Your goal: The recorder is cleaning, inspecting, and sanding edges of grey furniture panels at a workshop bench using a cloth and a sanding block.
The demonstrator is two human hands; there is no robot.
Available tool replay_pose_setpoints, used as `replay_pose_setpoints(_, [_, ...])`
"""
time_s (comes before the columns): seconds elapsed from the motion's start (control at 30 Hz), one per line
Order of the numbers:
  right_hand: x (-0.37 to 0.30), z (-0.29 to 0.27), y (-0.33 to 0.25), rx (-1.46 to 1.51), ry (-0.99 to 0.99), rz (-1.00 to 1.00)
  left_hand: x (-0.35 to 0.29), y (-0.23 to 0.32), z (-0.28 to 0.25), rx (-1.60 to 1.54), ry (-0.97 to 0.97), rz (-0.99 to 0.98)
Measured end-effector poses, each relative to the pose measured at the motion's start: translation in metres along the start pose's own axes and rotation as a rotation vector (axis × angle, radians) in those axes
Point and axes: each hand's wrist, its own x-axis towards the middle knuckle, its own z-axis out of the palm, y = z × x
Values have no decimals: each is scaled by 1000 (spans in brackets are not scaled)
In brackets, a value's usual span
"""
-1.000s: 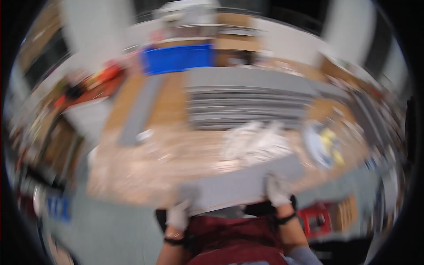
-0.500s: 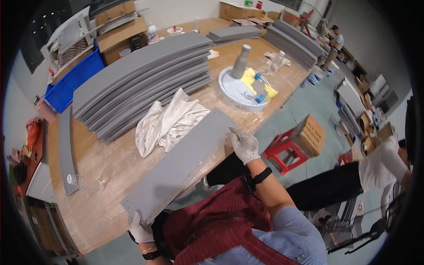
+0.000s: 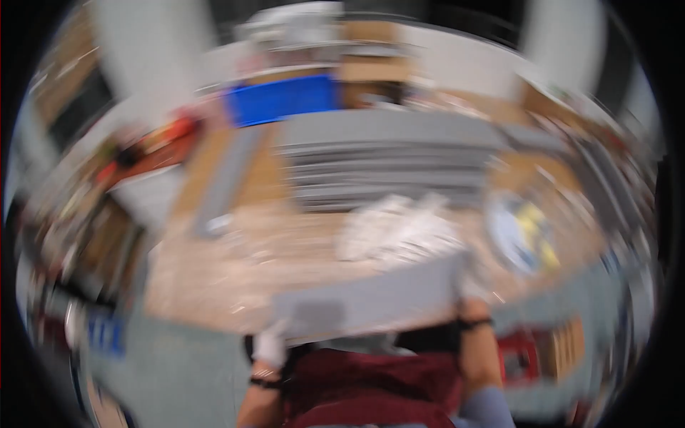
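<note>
A long flat grey board [image 3: 392, 291] lies across the near edge of the wooden table, in front of my body. My left hand [image 3: 270, 344], in a white glove, is closed on its left end. At the right end my gloved right hand [image 3: 471, 284] grips the board's corner; motion blurs its fingers. A crumpled white cloth [image 3: 399, 228] lies just beyond the board. Behind the cloth rises a stack of similar grey boards [image 3: 385, 157]. A darker patch, perhaps a shadow, shows on the held board's left part.
On the table [image 3: 207, 278], a single narrow grey strip [image 3: 230, 182] lies at the left. A round white lid [image 3: 508, 232] with something yellow on it sits at the right. A blue bin [image 3: 285, 98] stands behind. A red stool [image 3: 519, 357] with a carton [image 3: 567, 349] is at the lower right.
My view has swung to the left and blurred, so the table now faces me squarely. The grey board, slanted before, now lies nearly level across my view, with both hands still at its ends.
</note>
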Motion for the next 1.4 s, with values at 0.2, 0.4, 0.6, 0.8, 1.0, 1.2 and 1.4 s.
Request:
replay_pose_setpoints(0.2, [19, 32, 110, -51, 179, 106, 11, 62, 27, -563, -37, -407])
replay_pose_setpoints(0.4, [43, 43, 121, -31, 73, 292, -2, 76, 14, -725, -36, -389])
replay_pose_setpoints(0.6, [40, 55, 122, -291, 123, -43, 2, 67, 27, -760, -51, -385])
replay_pose_setpoints(0.8, [36, 43, 134, 14, 132, 182, 2, 75, 24, -731, -56, -395])
replay_pose_setpoints(1.0, [-19, 10, 8, 96, -156, -211, -3, 68, 21, -787, -35, -443])
replay_pose_setpoints(1.2, [25, 44, 148, -68, 152, 132, 11, 71, 26, -693, -63, -414])
replay_pose_setpoints(1.4, [-71, 37, -98, 3, 125, -457, 3, 74, 18, -741, -10, -404])
